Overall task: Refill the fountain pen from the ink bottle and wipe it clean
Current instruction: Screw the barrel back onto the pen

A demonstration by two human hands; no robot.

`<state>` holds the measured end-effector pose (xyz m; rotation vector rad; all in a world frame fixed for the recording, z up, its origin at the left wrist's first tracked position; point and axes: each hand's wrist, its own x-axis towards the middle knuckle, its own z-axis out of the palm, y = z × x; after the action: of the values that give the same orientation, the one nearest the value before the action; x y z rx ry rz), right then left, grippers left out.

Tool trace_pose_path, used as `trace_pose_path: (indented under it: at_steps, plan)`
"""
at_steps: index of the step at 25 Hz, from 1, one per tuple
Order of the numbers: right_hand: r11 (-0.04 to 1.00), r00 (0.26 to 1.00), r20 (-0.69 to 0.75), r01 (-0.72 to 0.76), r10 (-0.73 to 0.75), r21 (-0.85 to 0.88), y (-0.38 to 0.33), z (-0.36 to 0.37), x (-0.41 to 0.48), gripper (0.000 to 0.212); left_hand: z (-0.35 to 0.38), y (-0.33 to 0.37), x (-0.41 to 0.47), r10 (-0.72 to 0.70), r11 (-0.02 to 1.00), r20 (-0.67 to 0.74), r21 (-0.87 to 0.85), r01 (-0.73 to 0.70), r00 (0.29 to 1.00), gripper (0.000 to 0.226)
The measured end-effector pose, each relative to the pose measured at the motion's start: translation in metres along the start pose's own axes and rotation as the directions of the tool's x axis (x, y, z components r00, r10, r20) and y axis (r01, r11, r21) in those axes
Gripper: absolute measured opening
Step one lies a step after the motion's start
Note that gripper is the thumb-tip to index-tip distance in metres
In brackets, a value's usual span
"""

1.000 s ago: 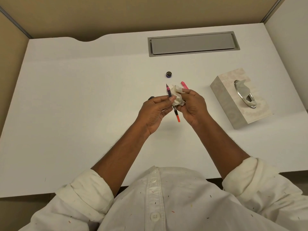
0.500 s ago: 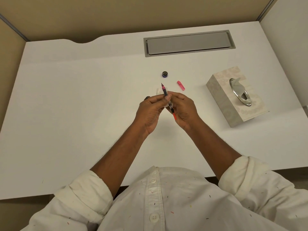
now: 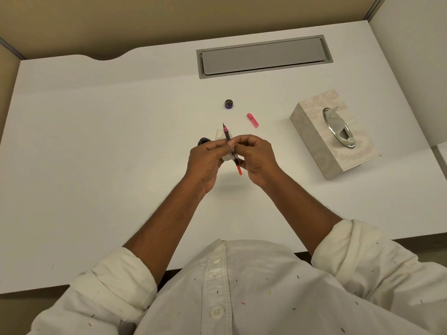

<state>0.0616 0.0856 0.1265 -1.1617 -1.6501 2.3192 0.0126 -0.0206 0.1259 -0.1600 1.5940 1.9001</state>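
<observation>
I hold the fountain pen (image 3: pixel 227 135) above the middle of the white desk (image 3: pixel 96 165), dark nib pointing away from me and orange tail (image 3: pixel 239 170) toward me. My left hand (image 3: pixel 206 163) pinches its barrel, with a crumpled white tissue (image 3: pixel 220 136) bunched behind the pen in the same fingers. From the right, my right hand (image 3: pixel 257 158) grips the lower barrel. A small dark ink bottle (image 3: pixel 228 103) with purple showing stands open farther back. The pink pen cap (image 3: pixel 253 120) lies to its right.
A dark round object (image 3: pixel 202 141) sits mostly hidden behind my left fingers. A tissue box (image 3: pixel 312 131) with a metal-rimmed slot stands at the right. A grey cable hatch (image 3: pixel 263 56) is set into the desk's back. Beige partition walls enclose the desk.
The tissue, wrapped around the pen in my right fingers a second ago, now sits behind the pen on the left-hand side. My right hand has slid down to the lower barrel.
</observation>
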Motion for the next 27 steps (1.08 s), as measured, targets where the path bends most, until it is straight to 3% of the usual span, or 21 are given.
trace_pose_path:
  at_steps: [8,16,24,27]
  plan:
    - [0.999,1.0,-0.009,-0.013,0.012,-0.037,-0.001,-0.013,0.012,0.01,0.01,-0.008,0.016,-0.122,0.988,-0.019,-0.093,0.12,0.992,0.017]
    - [0.999,0.995,-0.1,-0.019,0.023,0.043,0.001,-0.015,0.025,0.01,0.023,-0.014,0.027,-0.125,0.982,-0.037,-0.148,0.118,0.991,0.015]
    - [0.996,0.999,0.015,-0.048,0.047,0.071,0.001,-0.021,0.036,0.015,0.023,-0.017,0.036,-0.189,0.943,-0.102,-0.298,0.151,0.977,0.009]
    - [0.999,0.992,-0.125,-0.001,-0.003,-0.033,0.001,-0.04,0.048,0.018,0.024,-0.018,0.04,-0.229,0.913,-0.114,-0.37,0.172,0.967,0.013]
